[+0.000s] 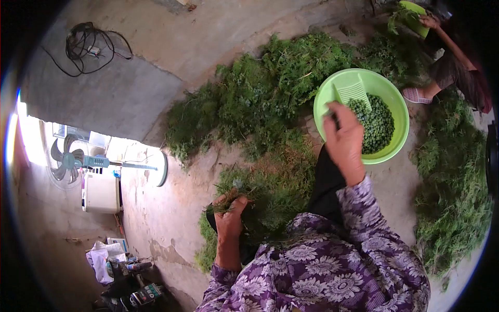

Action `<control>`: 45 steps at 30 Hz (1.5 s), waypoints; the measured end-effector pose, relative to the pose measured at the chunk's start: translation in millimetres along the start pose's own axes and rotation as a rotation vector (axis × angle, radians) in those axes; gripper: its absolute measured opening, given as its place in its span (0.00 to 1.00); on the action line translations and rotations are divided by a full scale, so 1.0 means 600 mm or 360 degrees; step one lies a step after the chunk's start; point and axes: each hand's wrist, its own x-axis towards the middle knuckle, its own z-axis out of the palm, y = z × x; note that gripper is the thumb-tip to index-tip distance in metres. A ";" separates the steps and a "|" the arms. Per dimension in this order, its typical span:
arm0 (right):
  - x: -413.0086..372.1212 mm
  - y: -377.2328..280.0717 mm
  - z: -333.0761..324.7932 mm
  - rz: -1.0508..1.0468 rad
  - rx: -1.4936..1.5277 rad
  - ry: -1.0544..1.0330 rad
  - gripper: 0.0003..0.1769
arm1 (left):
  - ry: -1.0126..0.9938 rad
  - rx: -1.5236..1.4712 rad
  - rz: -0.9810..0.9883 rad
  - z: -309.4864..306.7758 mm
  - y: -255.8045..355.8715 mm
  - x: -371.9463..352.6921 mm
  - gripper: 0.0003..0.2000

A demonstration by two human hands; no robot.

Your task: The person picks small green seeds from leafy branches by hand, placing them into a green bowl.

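Observation:
My left hand (228, 216) is closed around a bunch of leafy green sprigs (270, 205), held low in front of my body. My right hand (344, 140) is raised over the near left rim of a light green plastic basin (400, 132). Its fingers are curled together with a dark spot between them; what they hold, if anything, cannot be made out. Many small round green berries (382, 122) fill the basin's lower part. A ribbed washboard panel (349, 89) is moulded into its upper side.
Heaps of cut green branches (249, 99) lie beyond my hands, with more branches (449, 182) at the right. Another person's hand (430, 22) holds a green container (414, 15) at the upper right. On the left are a standing fan (67, 158) and a coiled black cable (86, 47).

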 end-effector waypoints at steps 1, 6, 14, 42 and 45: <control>0.020 0.019 -0.014 -0.0193 -0.0218 0.0169 0.16 | 0.0036 -0.0147 -0.0097 0.001 0.000 0.000 0.05; 0.042 0.168 -0.044 -0.0072 -0.1506 0.0417 0.16 | -0.0047 -0.0224 -0.0101 0.002 -0.001 0.004 0.06; -0.037 0.042 -0.008 0.0954 0.1348 -0.0822 0.10 | -0.0210 -0.0119 -0.0049 0.004 -0.001 0.011 0.06; -0.095 -0.089 0.069 0.0296 0.1131 -0.1467 0.12 | -0.0288 0.0011 -0.0101 0.004 0.005 0.005 0.05; -0.109 -0.081 0.080 0.0007 0.0656 -0.1162 0.10 | -0.0234 -0.0042 -0.0144 0.013 0.010 0.002 0.05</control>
